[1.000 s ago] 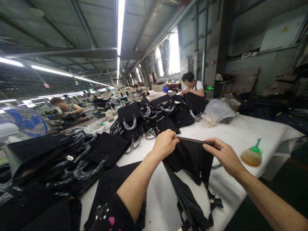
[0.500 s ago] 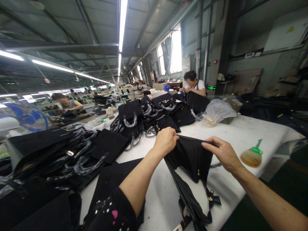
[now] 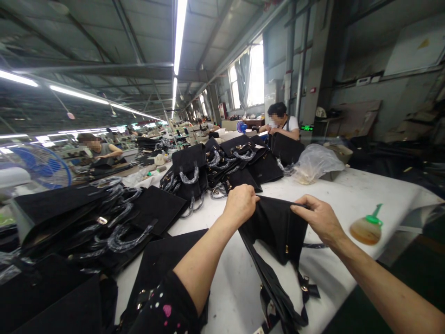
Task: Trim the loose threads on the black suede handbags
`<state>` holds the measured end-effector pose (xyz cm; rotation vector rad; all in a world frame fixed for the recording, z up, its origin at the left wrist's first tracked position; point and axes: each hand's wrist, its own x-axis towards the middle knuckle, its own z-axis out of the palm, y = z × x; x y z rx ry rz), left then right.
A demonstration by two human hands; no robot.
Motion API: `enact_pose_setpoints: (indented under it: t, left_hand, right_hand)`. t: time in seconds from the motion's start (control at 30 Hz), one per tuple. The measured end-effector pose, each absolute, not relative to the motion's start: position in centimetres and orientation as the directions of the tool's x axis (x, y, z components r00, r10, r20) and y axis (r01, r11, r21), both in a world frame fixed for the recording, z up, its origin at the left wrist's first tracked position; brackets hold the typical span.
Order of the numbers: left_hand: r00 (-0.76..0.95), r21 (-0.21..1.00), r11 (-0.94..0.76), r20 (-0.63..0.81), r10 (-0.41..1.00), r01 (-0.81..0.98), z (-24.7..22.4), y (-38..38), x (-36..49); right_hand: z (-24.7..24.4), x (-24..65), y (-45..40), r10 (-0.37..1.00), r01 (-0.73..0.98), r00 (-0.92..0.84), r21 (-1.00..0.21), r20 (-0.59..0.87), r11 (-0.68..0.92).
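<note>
A black handbag (image 3: 273,227) hangs between my hands over the white table, its top edge drawn out in a line. My left hand (image 3: 241,204) is closed on the edge's left part, knuckles up. At the right corner, my right hand (image 3: 318,218) pinches the same edge between thumb and fingers. A gold zipper pull shows on the bag's inner panel, and a strap with a gold buckle (image 3: 305,285) dangles at the lower right. Beneath my left forearm lies another black bag (image 3: 167,257), partly covered.
Black bags with plastic-wrapped handles are heaped at the left (image 3: 55,204) and centre back (image 3: 189,160). A clear plastic bag (image 3: 318,162) and a green-capped bottle of amber liquid (image 3: 366,228) rest on the white table (image 3: 365,185). Co-workers sit beyond; a blue fan (image 3: 41,167) stands left.
The view has shifted slightly, so the surroundings sit a little further right. Both hands keep their hold on the handbag's edge, almost unmoved.
</note>
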<state>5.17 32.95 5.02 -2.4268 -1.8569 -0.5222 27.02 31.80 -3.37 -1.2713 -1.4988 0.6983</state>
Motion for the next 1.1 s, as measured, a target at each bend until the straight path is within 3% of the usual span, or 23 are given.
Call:
enact_pose_setpoints:
  t: [0.2,0.43,1.1]
  left_hand:
    - [0.216,0.171,-0.276,0.303,0.928,0.946,4.9,33.1,4.9]
    - [0.205,0.188,-0.276,0.324,0.924,0.943,4.6,33.0,4.8]
    - [0.202,0.180,-0.278,0.351,0.914,0.944,4.6,32.9,4.6]
  right_hand:
    - [-1.9,26.4,32.2,0.958,0.430,0.000,-0.865,0.287,0.259]
    - [-1.8,27.4,31.5,0.971,0.288,-0.129,-0.930,0.199,0.229]
    - [-3.9,27.5,31.7,0.950,0.230,0.062,-0.931,0.305,0.284]
